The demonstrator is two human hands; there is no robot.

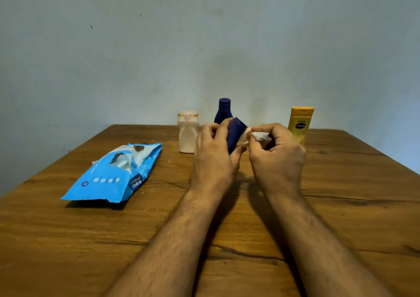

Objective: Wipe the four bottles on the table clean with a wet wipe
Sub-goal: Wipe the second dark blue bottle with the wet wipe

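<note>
One dark blue bottle (235,134) is gripped in the left hand (213,153) and rubbed with a wet wipe (260,136) pinched in the right hand (278,154); three bottles beyond the hands appear left.

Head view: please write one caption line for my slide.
Left hand holds a dark blue bottle while right hand wipes it with a wet wipe.

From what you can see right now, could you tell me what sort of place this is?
Probably a room in a home. A worn wooden table stands against a plain painted wall, and on it are toiletry bottles, such as the yellow lotion bottle, and an opened pack of wet wipes.
</note>
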